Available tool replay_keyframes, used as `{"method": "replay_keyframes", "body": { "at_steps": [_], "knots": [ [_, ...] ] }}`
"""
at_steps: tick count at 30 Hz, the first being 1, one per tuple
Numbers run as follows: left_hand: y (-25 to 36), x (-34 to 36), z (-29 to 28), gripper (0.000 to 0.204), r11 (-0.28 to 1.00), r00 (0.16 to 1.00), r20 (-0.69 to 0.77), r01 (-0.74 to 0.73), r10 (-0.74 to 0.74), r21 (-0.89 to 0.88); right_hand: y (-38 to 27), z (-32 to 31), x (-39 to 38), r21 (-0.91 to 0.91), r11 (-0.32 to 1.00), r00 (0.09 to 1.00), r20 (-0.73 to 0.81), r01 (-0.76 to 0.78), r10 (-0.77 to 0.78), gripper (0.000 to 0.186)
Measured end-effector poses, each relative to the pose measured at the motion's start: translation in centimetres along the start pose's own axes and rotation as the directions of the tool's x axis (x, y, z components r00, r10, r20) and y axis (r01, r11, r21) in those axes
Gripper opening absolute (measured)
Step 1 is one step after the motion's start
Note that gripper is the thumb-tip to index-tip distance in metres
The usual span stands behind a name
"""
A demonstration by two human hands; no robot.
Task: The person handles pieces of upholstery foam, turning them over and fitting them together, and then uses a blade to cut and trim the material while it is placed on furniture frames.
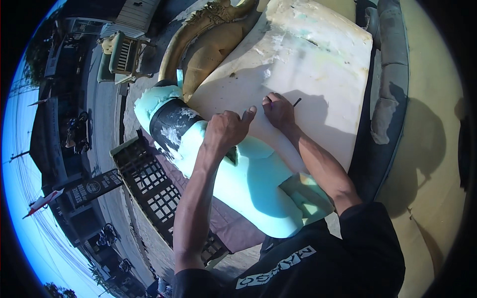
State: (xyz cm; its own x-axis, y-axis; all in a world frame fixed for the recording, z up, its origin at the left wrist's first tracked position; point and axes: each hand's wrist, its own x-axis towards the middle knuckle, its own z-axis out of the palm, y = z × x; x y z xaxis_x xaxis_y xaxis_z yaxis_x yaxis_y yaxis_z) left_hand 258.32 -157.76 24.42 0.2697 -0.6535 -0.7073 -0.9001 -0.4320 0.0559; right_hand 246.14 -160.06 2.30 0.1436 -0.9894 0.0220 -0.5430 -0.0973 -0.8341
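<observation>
My left hand [228, 126] is closed at the inner edge of the light turquoise foam piece [258, 193], thumb raised; what its curled fingers grip is hidden. The foam has a black band [171, 124] with torn white patches across its upper part. My right hand [278, 109] is closed on a thin dark pen-like stick [297, 102] and rests on the large white, stained foam sheet [323, 49], just right of my left hand and a little higher.
A carved sofa frame [201, 54] lies behind. A grey padded strip [390, 74] and yellowish foam [427, 198] are at the right. A dark lattice frame [154, 188] with maroon fabric [238, 238] lies lower left. Beyond are a green chair [121, 59], a street [102, 139] and motorbikes [77, 131].
</observation>
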Motion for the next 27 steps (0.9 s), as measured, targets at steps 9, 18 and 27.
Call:
{"method": "replay_keyframes", "body": {
  "at_steps": [9, 18, 27],
  "knots": [
    [-5.1, 3.4, 8.2, 0.013, 0.837, 0.845, -0.381, -0.131, 0.375, 0.532, 0.0, 0.2, 0.3, 0.052, 0.999, 1.0, -0.019, 0.005, -0.004, 0.028],
    [-4.7, -3.0, 7.8, 0.017, 0.974, 0.911, -0.393, -0.035, 0.124, 0.226, 1.3, 0.6, 0.7, 0.144, 0.978, 0.985, -0.112, 0.15, -0.135, 0.02],
    [-4.3, -2.0, 6.9, 0.026, 0.859, 0.76, -0.457, -0.256, 0.462, 0.443, 0.9, 1.6, 0.6, 0.086, 0.992, 0.992, -0.091, 0.094, -0.086, 0.021]
  ]
}}
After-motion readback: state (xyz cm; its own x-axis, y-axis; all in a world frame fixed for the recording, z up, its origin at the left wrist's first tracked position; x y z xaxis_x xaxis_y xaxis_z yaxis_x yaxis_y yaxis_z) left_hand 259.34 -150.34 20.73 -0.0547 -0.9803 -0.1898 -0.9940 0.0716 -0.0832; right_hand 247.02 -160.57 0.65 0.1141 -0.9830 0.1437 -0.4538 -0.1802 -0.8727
